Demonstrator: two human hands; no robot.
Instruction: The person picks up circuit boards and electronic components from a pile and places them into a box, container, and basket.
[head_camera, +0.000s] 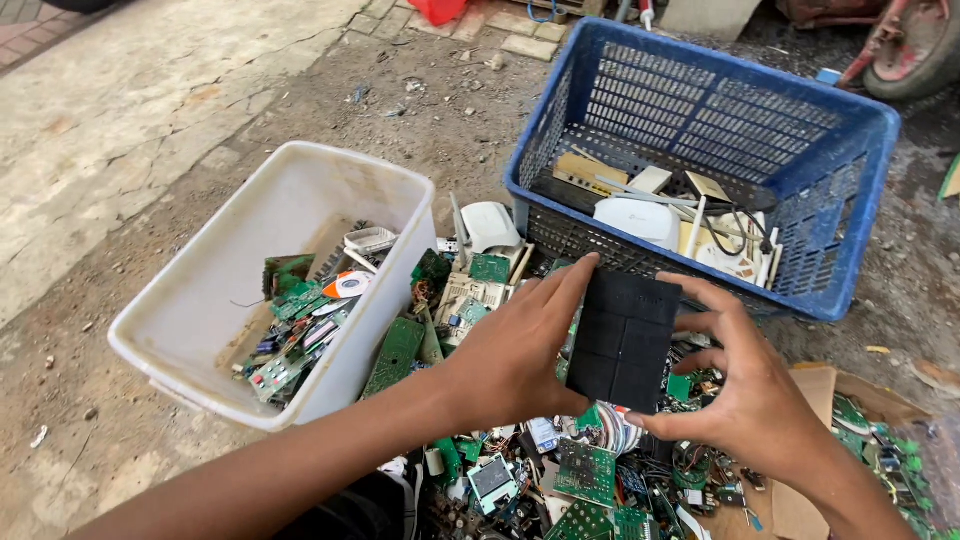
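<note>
Left hand (515, 355) and right hand (745, 400) both grip a black flat casing (622, 340) above the circuit-board pile (560, 470), near the blue crate (700, 150).

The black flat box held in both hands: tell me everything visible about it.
The black flat box is a thin, matte, plastic-looking rectangle whose face is split by seams into panels. It is held tilted above the heap of green circuit boards, in front of the blue crate. The left hand grips its left edge; the right hand holds its right and bottom edges.
</note>
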